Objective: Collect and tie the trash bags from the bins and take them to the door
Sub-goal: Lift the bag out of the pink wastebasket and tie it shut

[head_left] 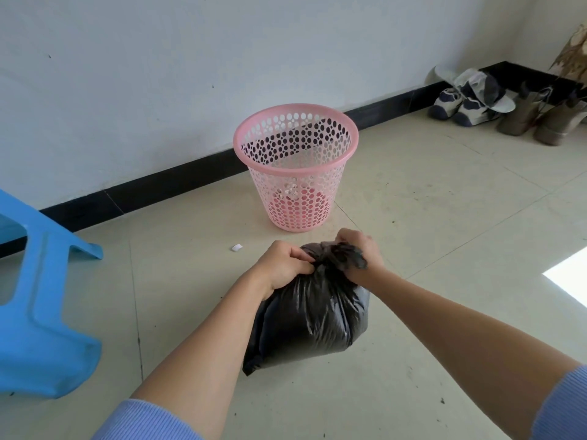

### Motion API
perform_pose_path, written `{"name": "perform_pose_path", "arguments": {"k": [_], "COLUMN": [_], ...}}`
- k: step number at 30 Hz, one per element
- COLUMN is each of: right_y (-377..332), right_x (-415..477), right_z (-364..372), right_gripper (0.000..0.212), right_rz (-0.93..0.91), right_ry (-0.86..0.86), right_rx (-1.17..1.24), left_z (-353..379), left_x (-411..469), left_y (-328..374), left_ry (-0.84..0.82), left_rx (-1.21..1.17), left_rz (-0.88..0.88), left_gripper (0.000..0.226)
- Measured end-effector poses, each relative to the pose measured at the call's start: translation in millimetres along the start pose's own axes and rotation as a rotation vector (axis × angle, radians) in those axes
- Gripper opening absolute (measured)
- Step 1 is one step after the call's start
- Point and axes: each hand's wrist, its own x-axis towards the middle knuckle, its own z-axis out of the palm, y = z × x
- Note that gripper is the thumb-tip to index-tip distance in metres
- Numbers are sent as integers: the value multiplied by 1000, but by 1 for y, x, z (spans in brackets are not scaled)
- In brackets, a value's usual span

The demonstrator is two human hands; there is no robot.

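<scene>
Both hands, left hand [281, 268] and right hand [360, 258], clench the black trash bag [311, 315] neck (bag floor-supported) to tie it beside the emptied pink bin [295, 166].

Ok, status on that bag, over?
Both hands, left and right, gripping neck of black trash bag. Bag on floor, out of pink bin. Nothing in the way.

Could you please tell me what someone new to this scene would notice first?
First, the black trash bag on the floor at centre, its neck gripped by the left hand and right hand. Behind it stands a pink bin near the wall, with a blue stool at left.
</scene>
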Motion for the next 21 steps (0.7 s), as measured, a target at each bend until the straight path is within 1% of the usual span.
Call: {"name": "perform_pose_path", "arguments": {"k": [1, 2, 3, 4, 5, 6, 7, 8, 9, 11, 12, 14, 17, 18, 19, 21], "right_y": [0, -1, -1, 0, 1, 2, 4, 7, 9, 13, 15, 15, 15, 16, 17, 20], "right_x": [0, -2, -3, -2, 0, 1, 3, 5, 6, 6, 5, 2, -1, -2, -2, -2], "right_z": [0, -3, -8, -13, -16, -20, -23, -25, -27, -28, -28, -26, -26, -27, -28, -31], "right_gripper": [18, 15, 19, 30, 37, 38, 34, 28, 23, 19, 19, 20, 21, 22, 22, 22], "right_rz": [188, 327, 384, 399, 396, 391, 399, 420, 451, 507, 527, 561, 579, 577, 572, 567], "right_ry": [-157, -336, -426, -409, -316, -192, -78, 8, 59, 83, 72, 39, 3, -7, -17, -30], "right_rx": [269, 453, 534, 565, 601, 630, 657, 685, 718, 750, 754, 778, 829, 843, 851, 854], "left_z": [-1, -3, -5, -7, -8, -9, -9, -8, -7, -2, 2, 12, 28, 33, 38, 45], "left_x": [1, 2, 3, 3, 3, 3, 4, 6, 7, 9, 11, 15, 24, 27, 28, 28], "left_y": [-7, -14, -21, -28, -32, -34, -34, -32, -27, -14, -7, 3, 1, -2, -6, -11], "left_ry": [36, 61, 66, 52, 31, 20, 37, 97, 181, 313, 322, 246, 65, 28, 21, 81], "left_rx": [41, 89, 138, 175, 201, 216, 225, 228, 230, 219, 213, 261, 443, 496, 543, 606], "left_rz": [-23, -46, -68, -91, -112, -127, -121, -90, -38, 105, 166, 228, 203, 189, 186, 224], "left_gripper": [12, 12, 12, 11, 12, 12, 13, 12, 13, 16, 17, 20, 34, 36, 34, 20]}}
